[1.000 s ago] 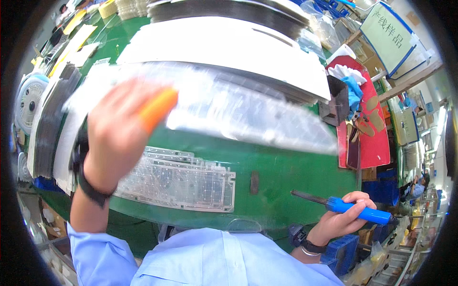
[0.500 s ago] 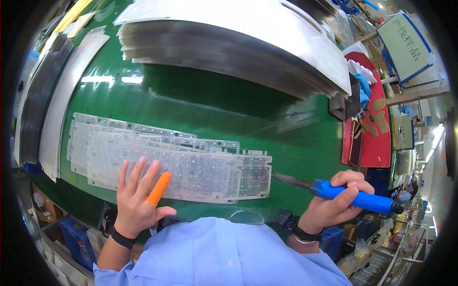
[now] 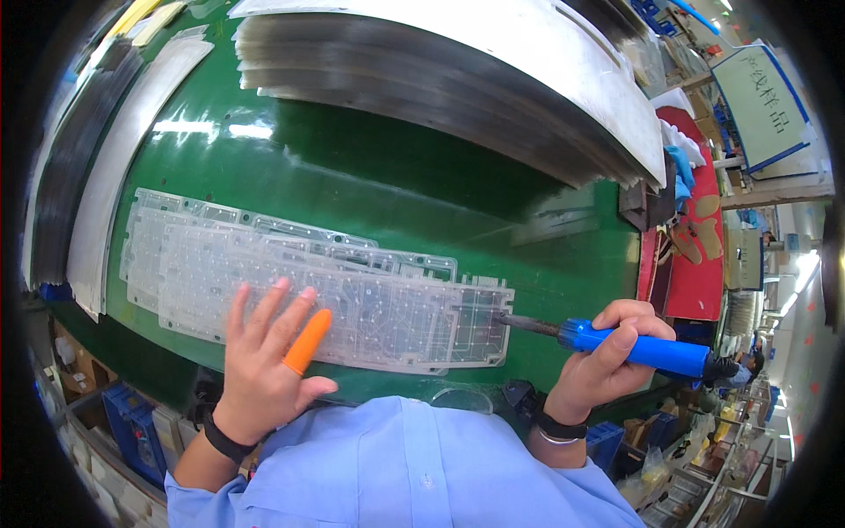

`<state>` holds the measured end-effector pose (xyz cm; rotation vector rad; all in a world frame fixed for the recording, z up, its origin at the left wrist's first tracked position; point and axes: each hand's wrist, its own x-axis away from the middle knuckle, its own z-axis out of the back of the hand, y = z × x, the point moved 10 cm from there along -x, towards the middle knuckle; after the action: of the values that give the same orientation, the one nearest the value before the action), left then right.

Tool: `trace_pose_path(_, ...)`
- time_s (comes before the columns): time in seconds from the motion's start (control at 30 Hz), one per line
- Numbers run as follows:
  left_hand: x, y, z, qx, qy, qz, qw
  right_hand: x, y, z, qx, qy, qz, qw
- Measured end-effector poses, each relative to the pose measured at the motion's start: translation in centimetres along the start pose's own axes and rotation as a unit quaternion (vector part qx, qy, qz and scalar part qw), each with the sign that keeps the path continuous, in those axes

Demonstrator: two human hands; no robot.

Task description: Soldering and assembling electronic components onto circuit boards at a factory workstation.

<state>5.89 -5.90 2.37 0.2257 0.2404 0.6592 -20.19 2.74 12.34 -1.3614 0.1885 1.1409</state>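
Spreading its fingers wide, our left hand (image 3: 267,374) is resting palm down on clear printed sheets (image 3: 396,321), which are lying overlapped across the green desk (image 3: 396,180). Our right hand (image 3: 607,365) is wrapping its fingers around a blue-handled tool (image 3: 669,354), whose dark tip is pointing left at the sheets' right end. At lower left, a blue crate (image 3: 121,414) is standing, its contents unclear.

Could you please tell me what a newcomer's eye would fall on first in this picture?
Likely the blue-handled tool in the right hand, its dark tip at the right end of the translucent sheets. Next may come the orange finger cover on the left hand, spread over those sheets. Beyond them, a thick, white-topped stack stands on the far side of the green table.
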Motion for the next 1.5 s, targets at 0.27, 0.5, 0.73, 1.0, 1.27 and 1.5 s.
trace_pose_path(0.27, -7.8, 9.5, -3.2, 0.070, -0.113, -0.111, 0.985, -0.5, 0.6, 4.7, 0.030, 0.103, -0.006, 0.994)
trace_pose_path(0.5, -9.6, 11.6, -6.7, 0.058, -0.088, -0.183, 0.977, 0.8, 0.8, 9.1, 0.065, 0.171, -0.004, 0.983)
trace_pose_path(0.73, -9.6, 11.0, -6.2, 0.038, -0.073, -0.179, 0.980, 0.9, 2.1, 10.2, 0.060, 0.175, -0.020, 0.983)
trace_pose_path(1.0, -4.5, 0.8, -2.9, -0.070, -0.113, -0.003, 0.991, 1.2, 2.2, 11.0, 0.055, 0.186, -0.032, 0.981)
trace_pose_path(1.27, -4.1, -4.3, 2.1, -0.020, -0.087, 0.031, 0.995, 1.3, 2.1, 10.3, 0.035, 0.186, -0.035, 0.981)
trace_pose_path(1.5, -17.6, 2.2, 9.6, -0.121, 0.194, -0.088, 0.970, 1.1, 0.5, 9.6, 0.036, 0.186, -0.002, 0.982)
